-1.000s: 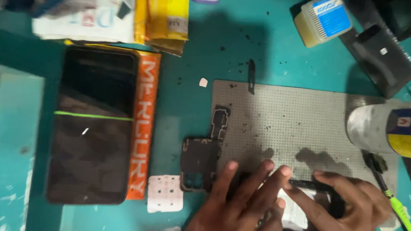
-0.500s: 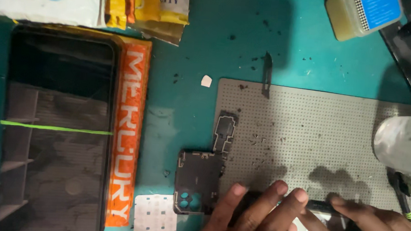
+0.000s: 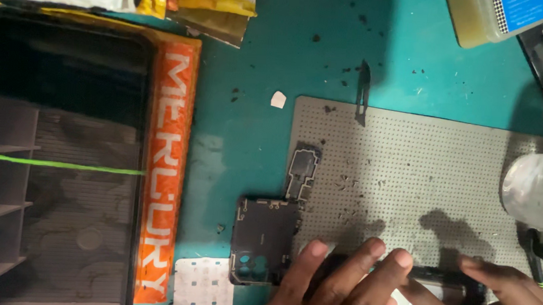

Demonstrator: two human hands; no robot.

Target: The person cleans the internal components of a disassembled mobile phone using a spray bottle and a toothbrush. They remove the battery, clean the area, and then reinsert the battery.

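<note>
At the bottom edge, my left hand (image 3: 339,283) lies flat with its fingers spread over a dark phone body (image 3: 441,280) on the grey perforated mat (image 3: 426,160). My right hand (image 3: 505,295) rests on the right end of the same phone, index finger pointing left along its top edge. Most of the phone is hidden under both hands. Just left of my left hand lies a black camera-frame cover (image 3: 264,242), and a smaller black shield plate (image 3: 301,171) sits above it at the mat's edge.
A large dark screen (image 3: 60,160) with an orange strip (image 3: 165,172) lies at the left on the teal table. A scalpel blade (image 3: 362,92) rests at the mat's top edge. A clear cup (image 3: 536,188) stands at right, a yellowish bottle (image 3: 495,19) at top right, and a white sticker sheet (image 3: 202,285) is at bottom.
The view has shifted down and right, so objects sit higher and farther left in the frame. Both hands stay on the phone, sliding lower in view.
</note>
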